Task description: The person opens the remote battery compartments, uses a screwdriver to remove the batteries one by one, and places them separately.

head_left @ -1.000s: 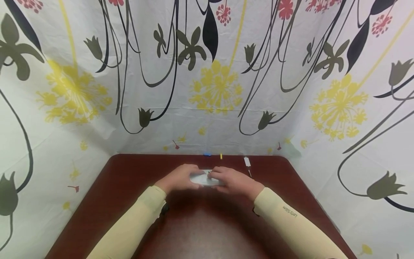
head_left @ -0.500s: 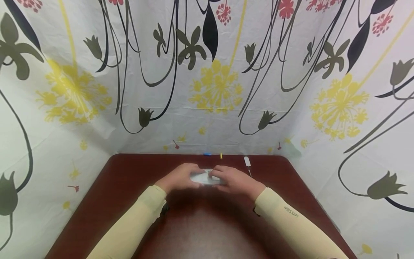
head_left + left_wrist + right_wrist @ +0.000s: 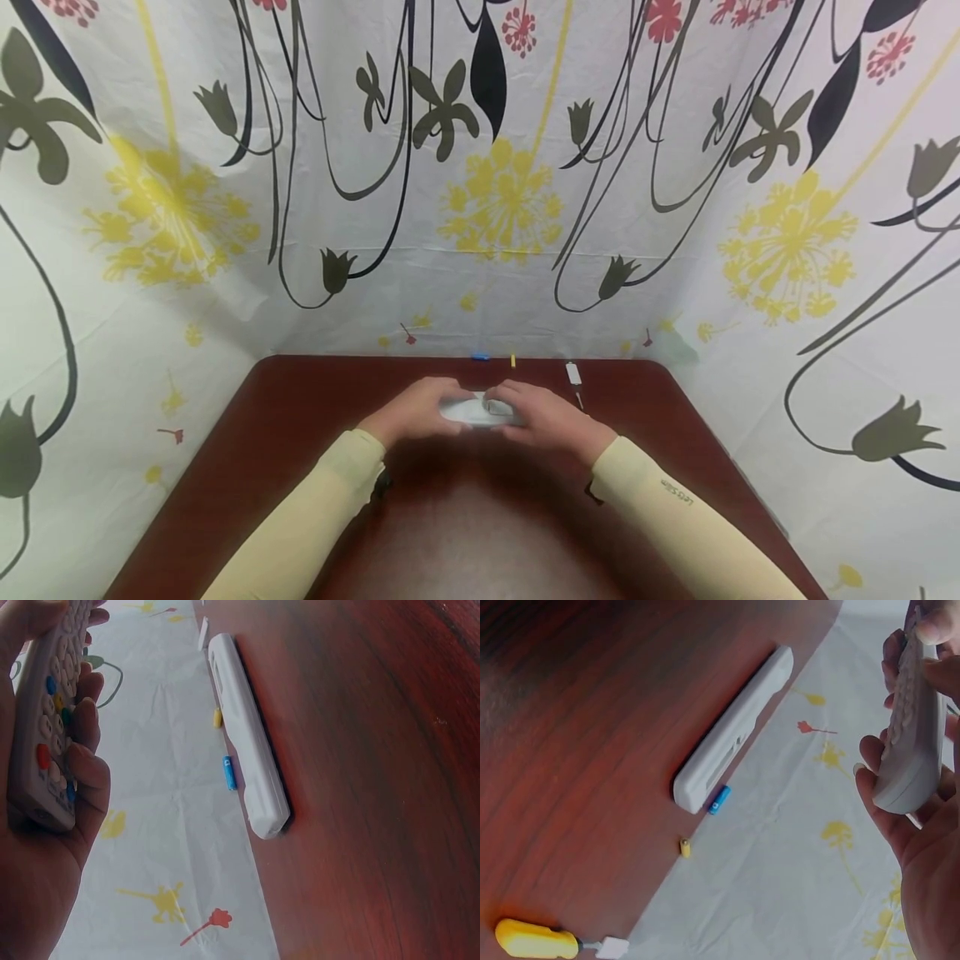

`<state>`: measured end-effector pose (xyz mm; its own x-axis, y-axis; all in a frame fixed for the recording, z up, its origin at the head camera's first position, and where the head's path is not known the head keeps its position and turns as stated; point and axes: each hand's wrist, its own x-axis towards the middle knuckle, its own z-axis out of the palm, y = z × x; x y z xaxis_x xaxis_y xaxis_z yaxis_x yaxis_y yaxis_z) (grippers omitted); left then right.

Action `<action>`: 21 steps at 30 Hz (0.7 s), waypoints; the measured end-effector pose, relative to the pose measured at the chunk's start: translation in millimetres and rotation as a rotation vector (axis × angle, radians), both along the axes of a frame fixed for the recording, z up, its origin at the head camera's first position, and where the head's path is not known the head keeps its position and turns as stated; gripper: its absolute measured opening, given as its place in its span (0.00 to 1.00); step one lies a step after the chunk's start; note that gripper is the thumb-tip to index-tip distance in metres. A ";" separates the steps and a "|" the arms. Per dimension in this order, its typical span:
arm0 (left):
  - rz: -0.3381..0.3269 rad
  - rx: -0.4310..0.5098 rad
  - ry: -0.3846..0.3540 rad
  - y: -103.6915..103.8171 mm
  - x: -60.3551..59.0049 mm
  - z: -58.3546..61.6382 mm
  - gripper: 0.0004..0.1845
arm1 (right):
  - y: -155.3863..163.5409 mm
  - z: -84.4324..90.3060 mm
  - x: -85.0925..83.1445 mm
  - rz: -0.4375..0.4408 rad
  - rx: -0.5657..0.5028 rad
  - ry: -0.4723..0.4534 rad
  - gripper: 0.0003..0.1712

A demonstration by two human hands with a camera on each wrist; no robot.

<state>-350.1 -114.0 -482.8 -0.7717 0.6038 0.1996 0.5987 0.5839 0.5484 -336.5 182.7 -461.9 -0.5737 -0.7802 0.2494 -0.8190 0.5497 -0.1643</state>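
Note:
Between my two hands is a pale remote control (image 3: 463,412), back up in the head view. My left hand (image 3: 418,408) grips its left end, thumb on the near edge. My right hand (image 3: 551,421) holds the other end, its fingertips bent over the back at a small pale rectangular piece (image 3: 498,407). In the left wrist view the coloured buttons of the remote (image 3: 30,750) show, with curled fingertips along its side. The rounded end of the remote (image 3: 909,776) faces the right wrist camera.
A long white casing (image 3: 247,735) with a dark underside lies on the dark red table (image 3: 480,533). By the back edge are a blue battery (image 3: 480,357) and a small yellow piece (image 3: 513,361). A yellow-handled screwdriver (image 3: 536,939) points at a white block (image 3: 613,947). Patterned cloth (image 3: 480,283) hangs behind.
My right fingertips have shifted slightly on the remote control's back, and a pale rectangular piece beneath them shows more now. The left hand stays in place.

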 end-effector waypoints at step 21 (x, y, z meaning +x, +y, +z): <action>0.017 0.016 -0.010 -1.1 -0.8 -0.1 0.29 | -1.1 -2.1 -1.7 -0.075 -0.135 -0.016 0.18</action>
